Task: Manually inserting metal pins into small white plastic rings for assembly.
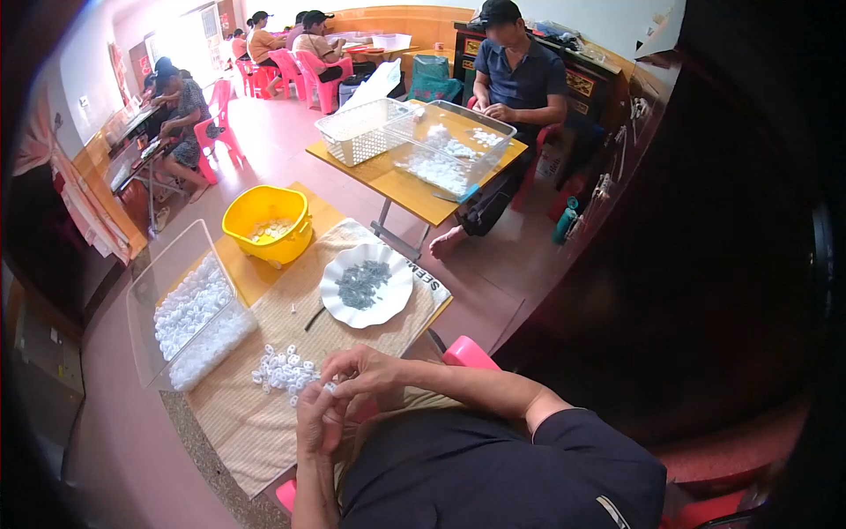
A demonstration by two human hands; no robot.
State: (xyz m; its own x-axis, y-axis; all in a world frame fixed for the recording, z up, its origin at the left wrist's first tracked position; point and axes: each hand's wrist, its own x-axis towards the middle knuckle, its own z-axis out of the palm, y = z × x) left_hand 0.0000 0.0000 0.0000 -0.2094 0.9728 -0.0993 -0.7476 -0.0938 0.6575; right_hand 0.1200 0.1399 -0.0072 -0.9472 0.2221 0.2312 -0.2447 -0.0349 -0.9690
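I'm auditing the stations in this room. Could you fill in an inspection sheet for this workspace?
Surface: wooden table, partly covered by a striped cloth.
Work things: pile of white pieces near the hands; grey pieces on a wavy-edged plate; clear bin of white pieces; yellow tub holding pale pieces.
Clutter: thin dark stick near the plate; one loose white piece.
Hands: left hand and right hand meet, fingertips on a small white piece.
Cables: nothing seen on the table.
Surroundings: co-worker seated at another table; more people farther back.
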